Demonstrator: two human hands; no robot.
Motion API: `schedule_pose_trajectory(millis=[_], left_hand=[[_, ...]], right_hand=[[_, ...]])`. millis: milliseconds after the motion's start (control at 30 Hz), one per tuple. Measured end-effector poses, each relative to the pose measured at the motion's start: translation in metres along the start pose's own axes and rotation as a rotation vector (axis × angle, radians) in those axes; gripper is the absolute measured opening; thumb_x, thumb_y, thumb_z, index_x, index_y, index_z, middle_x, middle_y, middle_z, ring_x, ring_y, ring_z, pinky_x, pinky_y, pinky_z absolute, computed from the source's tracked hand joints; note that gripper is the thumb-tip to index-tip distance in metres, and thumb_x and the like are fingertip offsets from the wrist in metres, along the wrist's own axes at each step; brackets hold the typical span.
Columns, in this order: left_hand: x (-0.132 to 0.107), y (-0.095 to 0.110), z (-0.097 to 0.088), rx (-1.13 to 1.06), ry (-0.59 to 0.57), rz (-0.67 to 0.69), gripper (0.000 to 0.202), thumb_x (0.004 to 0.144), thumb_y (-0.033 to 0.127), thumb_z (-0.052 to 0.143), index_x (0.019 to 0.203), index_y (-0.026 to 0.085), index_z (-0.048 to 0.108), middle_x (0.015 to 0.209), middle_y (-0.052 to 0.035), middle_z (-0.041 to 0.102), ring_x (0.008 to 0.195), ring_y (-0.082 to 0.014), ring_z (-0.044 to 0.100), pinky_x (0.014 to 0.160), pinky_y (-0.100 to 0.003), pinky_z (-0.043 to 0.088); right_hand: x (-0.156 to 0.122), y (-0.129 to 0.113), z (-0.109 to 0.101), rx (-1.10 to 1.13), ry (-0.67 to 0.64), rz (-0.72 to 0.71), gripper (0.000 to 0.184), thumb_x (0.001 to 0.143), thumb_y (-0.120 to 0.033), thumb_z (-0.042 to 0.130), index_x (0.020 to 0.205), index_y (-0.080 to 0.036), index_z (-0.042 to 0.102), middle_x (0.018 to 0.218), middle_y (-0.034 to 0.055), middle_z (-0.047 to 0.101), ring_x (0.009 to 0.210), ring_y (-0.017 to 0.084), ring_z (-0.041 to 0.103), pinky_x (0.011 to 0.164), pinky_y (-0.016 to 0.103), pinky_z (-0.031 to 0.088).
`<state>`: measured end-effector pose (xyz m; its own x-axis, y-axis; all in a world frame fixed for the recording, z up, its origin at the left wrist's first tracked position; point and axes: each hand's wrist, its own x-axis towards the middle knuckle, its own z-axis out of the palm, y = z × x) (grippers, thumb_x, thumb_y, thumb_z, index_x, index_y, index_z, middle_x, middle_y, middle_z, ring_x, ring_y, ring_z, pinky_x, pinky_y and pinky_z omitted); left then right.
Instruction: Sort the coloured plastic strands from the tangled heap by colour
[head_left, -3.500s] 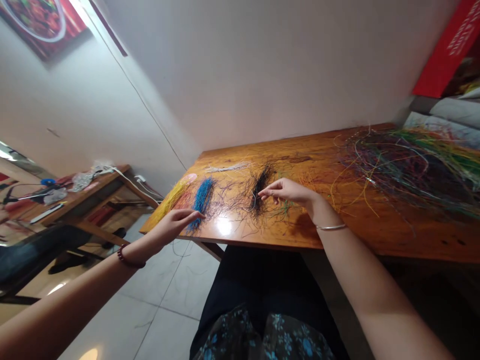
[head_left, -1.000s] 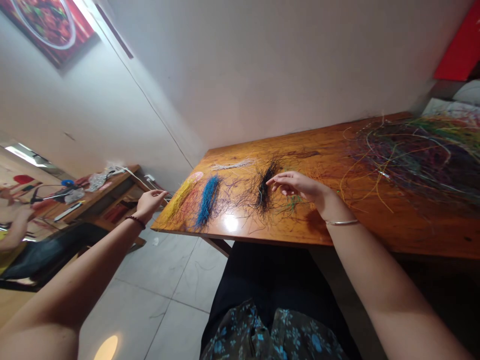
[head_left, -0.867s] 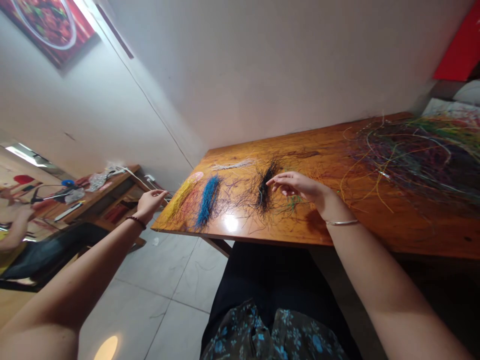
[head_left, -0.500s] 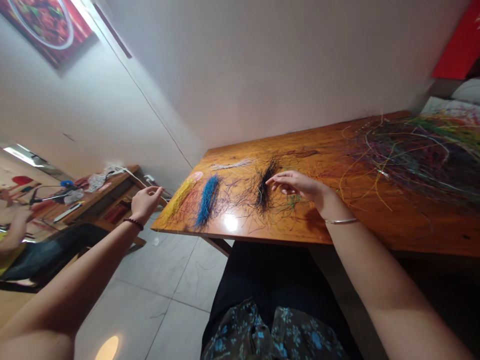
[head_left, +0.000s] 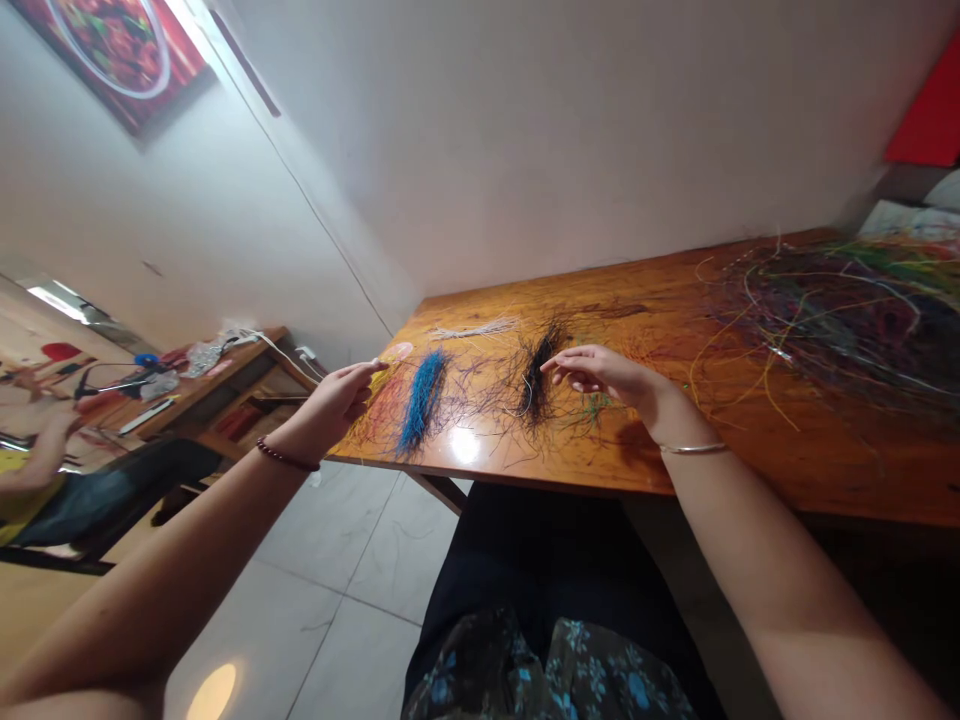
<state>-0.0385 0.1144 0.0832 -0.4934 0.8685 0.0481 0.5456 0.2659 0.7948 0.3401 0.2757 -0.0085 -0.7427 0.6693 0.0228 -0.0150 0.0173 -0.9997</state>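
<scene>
Over the yellow strands (head_left: 381, 380) at the table's left end is my left hand (head_left: 336, 405), its thumb and index finger pinched together. Whatever thin thing may be in that pinch is too small to make out. My right hand (head_left: 611, 378) hovers at the right side of a bundle of black strands (head_left: 536, 375), fingers bent and tips close together; I cannot tell whether they hold a strand. A curved white strand (head_left: 528, 396) lies on the black bundle. Between my hands lies a bundle of blue strands (head_left: 422, 400), with white strands (head_left: 480, 328) behind it.
A large tangle of mixed-colour strands (head_left: 847, 325) covers the right part of the wooden table (head_left: 510, 460). Loose green strands (head_left: 592, 408) lie near my right hand. At the far left a person (head_left: 45, 490) sits by another table (head_left: 187, 392). A wall (head_left: 570, 150) rises behind.
My left hand has moved right, from beyond the table's left end to over the yellow strands. My right hand stays by the black bundle. The view has shifted slightly.
</scene>
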Motion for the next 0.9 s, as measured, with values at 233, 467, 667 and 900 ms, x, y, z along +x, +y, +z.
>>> schedule_pose_trajectory(millis=[233, 467, 667, 900], left_hand=[[-0.058, 0.038, 0.061, -0.385, -0.283, -0.029, 0.037, 0.080, 0.049, 0.072, 0.099, 0.017, 0.068, 0.062, 0.0047, 0.035, 0.050, -0.0074, 0.030, 0.045, -0.019, 0.020], [-0.139, 0.039, 0.146, -0.389, -0.285, 0.408, 0.029, 0.093, 0.041, 0.064, 0.080, 0.015, 0.069, 0.073, -0.0042, 0.064, 0.068, -0.0134, 0.053, 0.061, -0.023, 0.039], [-0.163, 0.030, 0.184, -0.448, -0.289, 0.513, 0.021, 0.097, 0.033, 0.061, 0.087, 0.017, 0.070, 0.075, -0.0027, 0.064, 0.066, -0.0122, 0.052, 0.062, -0.025, 0.037], [-0.165, 0.031, 0.177, -0.948, -0.123, 0.372, 0.046, 0.106, 0.041, 0.038, 0.071, 0.017, 0.056, 0.066, -0.0006, 0.046, 0.061, -0.0105, 0.040, 0.058, -0.025, 0.031]], right_hand=[[-0.005, -0.008, 0.003, -0.077, -0.071, -0.045, 0.044, 0.090, -0.048, 0.063, 0.122, -0.019, 0.072, 0.111, 0.0104, 0.071, 0.061, 0.008, 0.048, 0.051, 0.022, 0.034], [-0.084, -0.047, 0.095, -0.341, -0.184, -0.044, 0.046, 0.099, -0.056, 0.048, 0.114, -0.019, 0.072, 0.110, 0.0089, 0.071, 0.107, 0.022, 0.062, 0.094, 0.033, 0.047], [-0.151, -0.005, 0.124, -0.325, 0.313, 0.175, 0.061, 0.096, -0.067, 0.041, 0.064, -0.017, 0.053, 0.067, 0.0041, 0.054, 0.069, 0.016, 0.052, 0.067, 0.027, 0.043], [-0.185, 0.010, 0.135, 0.123, 0.747, 0.222, 0.055, 0.078, -0.066, 0.069, 0.066, -0.017, 0.046, 0.064, -0.0010, 0.037, 0.056, 0.009, 0.031, 0.050, 0.022, 0.035]])
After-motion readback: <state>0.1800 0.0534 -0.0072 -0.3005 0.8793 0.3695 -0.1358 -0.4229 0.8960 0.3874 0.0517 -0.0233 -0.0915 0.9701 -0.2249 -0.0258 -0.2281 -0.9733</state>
